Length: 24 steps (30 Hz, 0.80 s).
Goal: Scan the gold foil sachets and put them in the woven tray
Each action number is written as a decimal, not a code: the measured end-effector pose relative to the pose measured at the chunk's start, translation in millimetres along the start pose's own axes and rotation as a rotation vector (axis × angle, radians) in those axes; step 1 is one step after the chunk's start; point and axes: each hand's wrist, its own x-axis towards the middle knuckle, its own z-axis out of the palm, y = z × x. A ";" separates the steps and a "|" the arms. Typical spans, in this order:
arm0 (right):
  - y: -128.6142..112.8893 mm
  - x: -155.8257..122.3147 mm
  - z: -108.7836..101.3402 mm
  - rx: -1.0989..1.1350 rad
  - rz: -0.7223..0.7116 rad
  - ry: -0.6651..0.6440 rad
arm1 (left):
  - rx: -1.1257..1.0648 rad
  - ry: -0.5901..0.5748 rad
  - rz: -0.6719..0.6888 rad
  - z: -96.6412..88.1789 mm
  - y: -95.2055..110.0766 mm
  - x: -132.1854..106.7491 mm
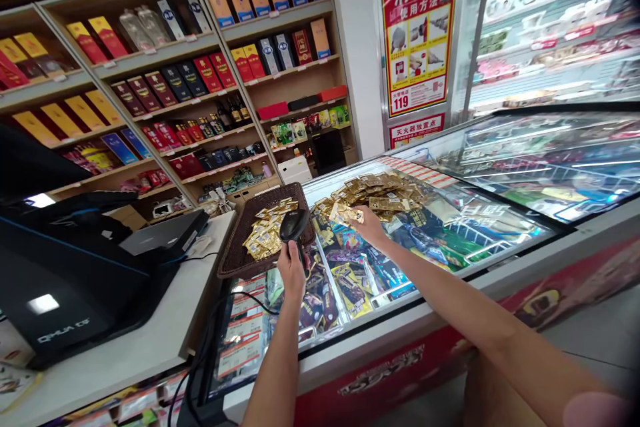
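Note:
My left hand (292,269) is wrapped round the grip of a black barcode scanner (294,227), held upright over the freezer's glass lid with its cable trailing down. My right hand (369,221) reaches out and pinches a small gold packet (345,213) at the near edge of a heap of gold packets (380,192) lying on the glass. A dark woven tray (233,255) left of the scanner holds several more gold packets (267,230).
A chest freezer (440,260) with sliding glass lids runs from centre to right. A black till terminal (75,280) sits on the white counter (150,340) at left. Shelves of boxed bottles (175,73) line the back wall. A red fire-hydrant poster (419,33) hangs beyond.

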 end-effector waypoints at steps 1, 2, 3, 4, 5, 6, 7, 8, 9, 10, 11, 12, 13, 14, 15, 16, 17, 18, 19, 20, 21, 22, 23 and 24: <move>-0.4 0.4 -0.9 0.034 0.019 0.028 | -0.010 -0.026 -0.012 0.2 0.3 -0.6; -0.6 0.7 -1.7 0.063 0.032 0.053 | -0.015 -0.052 -0.027 0.6 0.6 -1.2; -0.9 0.9 -2.4 0.084 0.038 0.075 | -0.018 -0.078 -0.044 0.9 0.7 -1.8; -1.1 1.1 -3.1 0.099 0.038 0.094 | -0.018 -0.105 -0.060 1.3 0.6 -2.5; -1.2 1.2 -3.8 0.108 0.034 0.113 | -0.011 -0.135 -0.072 1.7 0.2 -3.0; -1.4 1.4 -4.4 0.116 0.027 0.132 | 0.002 -0.168 -0.077 2.0 -0.5 -3.4; -1.6 1.5 -4.9 0.124 0.019 0.152 | 0.018 -0.200 -0.077 2.2 -1.3 -3.8; -1.8 1.7 -5.2 0.130 0.009 0.169 | 0.035 -0.230 -0.074 2.4 -2.2 -4.0; -1.9 1.8 -5.3 0.136 -0.003 0.183 | 0.051 -0.257 -0.068 2.4 -3.2 -4.3; -2.0 1.9 -5.3 0.140 -0.016 0.193 | 0.066 -0.278 -0.062 2.3 -4.1 -4.4; -1.9 2.0 -5.2 0.142 -0.031 0.200 | 0.076 -0.295 -0.059 2.1 -5.1 -4.6; -1.8 2.0 -4.9 0.142 -0.043 0.204 | 0.085 -0.308 -0.057 1.8 -5.9 -4.7; -1.6 2.1 -4.7 0.143 -0.055 0.207 | 0.093 -0.319 -0.055 1.5 -6.7 -4.8; -1.3 2.1 -4.4 0.144 -0.065 0.211 | 0.100 -0.328 -0.051 1.0 -7.4 -4.8; -0.9 2.1 -4.2 0.146 -0.074 0.215 | 0.107 -0.334 -0.044 0.6 -7.9 -4.8; -0.5 2.1 -4.0 0.150 -0.079 0.218 | 0.113 -0.339 -0.034 0.1 -8.4 -4.8; -0.1 2.1 -4.0 0.154 -0.082 0.220 | 0.122 -0.341 -0.023 -0.3 -8.6 -4.7; 0.2 2.0 -4.0 0.159 -0.082 0.220 | 0.133 -0.343 -0.010 -0.7 -8.6 -4.8; 0.4 1.9 -4.1 0.164 -0.080 0.218 | 0.145 -0.345 -0.001 -0.9 -8.4 -4.8; 0.5 1.8 -4.3 0.168 -0.075 0.214 | 0.159 -0.347 0.004 -1.1 -8.0 -5.0; 0.5 1.6 -4.6 0.170 -0.068 0.210 | 0.173 -0.348 0.007 -1.1 -7.4 -5.1; 0.4 1.5 -5.0 0.171 -0.059 0.209 | 0.185 -0.350 0.006 -1.0 -6.8 -5.4; 0.2 1.5 -5.4 0.170 -0.049 0.209 | 0.192 -0.352 0.004 -0.9 -6.1 -5.5; -0.1 1.5 -5.8 0.168 -0.040 0.211 | 0.196 -0.353 0.001 -0.8 -5.4 -5.7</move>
